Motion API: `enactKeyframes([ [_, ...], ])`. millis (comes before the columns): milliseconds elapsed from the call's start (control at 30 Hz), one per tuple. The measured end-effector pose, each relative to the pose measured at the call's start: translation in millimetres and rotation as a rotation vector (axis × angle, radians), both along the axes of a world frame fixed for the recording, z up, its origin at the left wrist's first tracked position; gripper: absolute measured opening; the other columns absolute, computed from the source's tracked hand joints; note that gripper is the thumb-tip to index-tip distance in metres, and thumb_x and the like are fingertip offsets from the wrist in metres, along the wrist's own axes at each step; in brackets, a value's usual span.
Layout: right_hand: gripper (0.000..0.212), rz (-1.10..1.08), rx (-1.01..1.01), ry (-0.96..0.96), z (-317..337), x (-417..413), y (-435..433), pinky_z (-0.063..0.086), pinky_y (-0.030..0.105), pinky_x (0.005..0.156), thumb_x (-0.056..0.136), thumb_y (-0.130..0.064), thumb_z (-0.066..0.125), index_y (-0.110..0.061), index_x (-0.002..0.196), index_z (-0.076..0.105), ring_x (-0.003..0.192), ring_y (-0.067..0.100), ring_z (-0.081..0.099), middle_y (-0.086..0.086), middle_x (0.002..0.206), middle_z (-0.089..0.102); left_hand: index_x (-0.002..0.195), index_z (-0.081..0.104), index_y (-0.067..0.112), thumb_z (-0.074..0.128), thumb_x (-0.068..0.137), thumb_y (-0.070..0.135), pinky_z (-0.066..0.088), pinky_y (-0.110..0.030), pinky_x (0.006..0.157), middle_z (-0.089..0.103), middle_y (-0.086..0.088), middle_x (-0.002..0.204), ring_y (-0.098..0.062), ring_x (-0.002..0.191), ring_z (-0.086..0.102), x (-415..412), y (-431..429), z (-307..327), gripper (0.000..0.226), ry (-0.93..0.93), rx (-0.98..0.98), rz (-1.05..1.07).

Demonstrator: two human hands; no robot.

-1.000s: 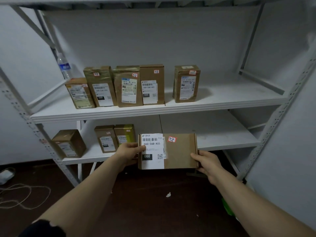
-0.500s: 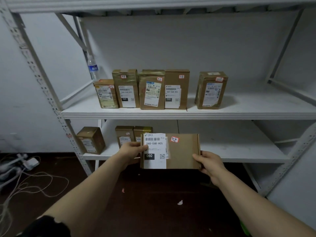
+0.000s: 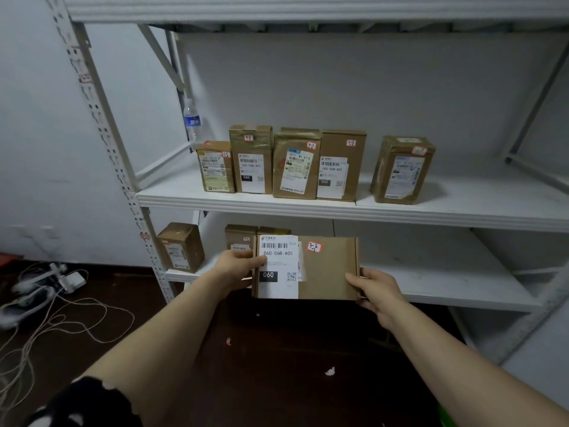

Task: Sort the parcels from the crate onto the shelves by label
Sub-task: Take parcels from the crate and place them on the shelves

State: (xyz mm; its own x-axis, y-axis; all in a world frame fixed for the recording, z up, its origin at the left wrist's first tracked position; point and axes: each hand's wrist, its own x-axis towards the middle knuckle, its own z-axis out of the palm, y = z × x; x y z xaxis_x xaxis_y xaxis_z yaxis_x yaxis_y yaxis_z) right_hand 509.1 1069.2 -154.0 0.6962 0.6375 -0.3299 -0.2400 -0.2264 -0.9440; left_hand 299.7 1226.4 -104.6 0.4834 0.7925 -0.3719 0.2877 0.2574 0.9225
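Two hands hold one flat brown parcel (image 3: 326,272) in the air, in front of the lower shelf (image 3: 446,282) edge and not resting on it. Left hand (image 3: 237,266) grips the parcel's left end, thumb on the white label (image 3: 278,266). Right hand (image 3: 374,288) grips the right end, fingers wrapped behind. The label reads 060-06B-A05 and the small red sticker (image 3: 314,247) looks like 3-2-1 (handwritten, not fully sure).

Step in hand, my read: label check before placing. Five parcels (image 3: 295,167) stand upright on the middle shelf (image 3: 462,211), and their stickers seem to start 3-2 too, so that shelf is the likely target. Three more parcels (image 3: 181,248) sit on the lower shelf, with stickers too small to read.

Next move calls for lifting the parcel over the middle shelf's front lip, turning it upright, and setting it in the gap near the row's right end or on the bare part beyond, without knocking the row. Crate not in view.
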Motion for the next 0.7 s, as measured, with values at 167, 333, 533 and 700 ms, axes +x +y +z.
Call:
enactKeyframes([
  [167, 0.029, 0.024, -0.012, 0.002, 0.5, -3.5, 5.3, 0.052, 0.035, 0.08, 0.087, -0.01, 0.067, -0.008, 0.115, 0.062, 0.093, 0.021, 0.062, 0.009, 0.105, 0.067, 0.121, 0.06, 0.006, 0.067, 0.085, 0.001, 0.052, -0.021, 0.061, 0.067, -0.003, 0.091, -0.012, 0.075, 0.063, -11.3, 1.6, 0.5, 0.037, 0.01, 0.022, -0.045],
  [333, 0.031, 0.051, -0.022, 0.025, -3.2, -8.7, 18.1, 0.053, 0.034, 0.078, 0.086, -0.009, 0.068, -0.006, 0.116, 0.061, 0.091, 0.023, 0.063, 0.01, 0.103, 0.067, 0.125, 0.059, 0.006, 0.07, 0.078, -0.008, 0.055, -0.019, 0.06, 0.069, -0.013, 0.106, -0.017, 0.081, 0.066, -24.6, 8.1, -7.2, 0.05, 0.009, 0.074, -0.046],
  [533, 0.046, 0.217, -0.047, 0.03, -12.5, -30.1, 41.3, 0.053, 0.035, 0.075, 0.082, -0.022, 0.073, -0.013, 0.124, 0.056, 0.102, 0.024, 0.061, 0.008, 0.113, 0.064, 0.131, 0.055, 0.008, 0.08, 0.07, 0.001, 0.055, -0.04, 0.089, 0.07, -0.01, 0.109, -0.025, 0.099, 0.068, -67.0, 21.7, -15.9, 0.066, 0.107, 0.059, 0.015],
  [700, 0.062, 0.391, 0.036, 0.03, 2.5, -57.3, 71.6, 0.055, 0.039, 0.08, 0.065, -0.025, 0.084, -0.012, 0.12, 0.057, 0.097, 0.025, 0.065, 0.008, 0.107, 0.068, 0.114, 0.064, 0.006, 0.075, 0.072, -0.01, 0.057, -0.036, 0.084, 0.072, -0.01, 0.101, -0.02, 0.09, 0.071, -113.6, 36.1, -11.8, 0.046, 0.138, 0.065, -0.005],
])
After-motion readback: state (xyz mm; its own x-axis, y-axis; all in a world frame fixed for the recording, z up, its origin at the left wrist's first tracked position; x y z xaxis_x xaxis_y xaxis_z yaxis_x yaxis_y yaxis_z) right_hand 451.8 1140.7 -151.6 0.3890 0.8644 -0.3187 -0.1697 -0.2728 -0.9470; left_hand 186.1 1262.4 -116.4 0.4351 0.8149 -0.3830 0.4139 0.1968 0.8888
